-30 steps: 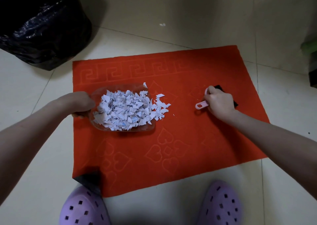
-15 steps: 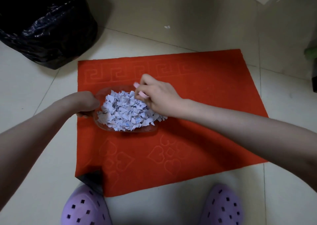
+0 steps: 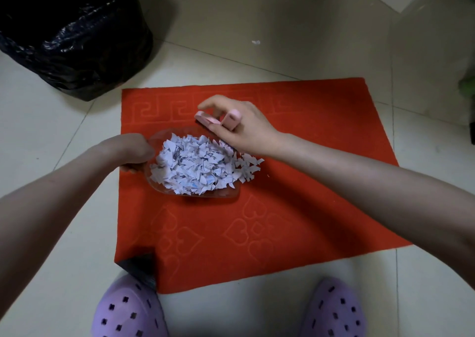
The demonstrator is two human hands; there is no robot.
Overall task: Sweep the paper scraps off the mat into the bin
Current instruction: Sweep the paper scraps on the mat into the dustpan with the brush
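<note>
Here I have nearly all the paper scraps [image 3: 195, 168] heaped in the clear scoop [image 3: 164, 182], which sits on the red mat [image 3: 308, 182] towards its left side. My left hand [image 3: 133, 151] is clenched round the scoop's handle end at the mat's left edge. My right hand [image 3: 239, 128] is just beyond the far right edge of the heap, grasping a small pink brush [image 3: 213, 119] loosely, with the forefinger stretched out over it; its bristles are hidden, so I cannot tell whether they touch the mat.

I judge the sweeping step to be almost over. A small fringe of scraps [image 3: 250, 165] spills past the scoop's open right lip onto the mat, just near of my right wrist. The next move, as I see it, calls for one short stroke leftward to push that fringe in while the left hand keeps the lip pressed flat. After that the scoop must be lifted level and carried to the black bin [image 3: 77, 41], which stands on the floor beyond the mat's far left corner. The heap is high and light, so a tilt or a quick swing could shed pieces. One white speck [image 3: 255, 42] lies on the floor tiles beyond the mat.
</note>
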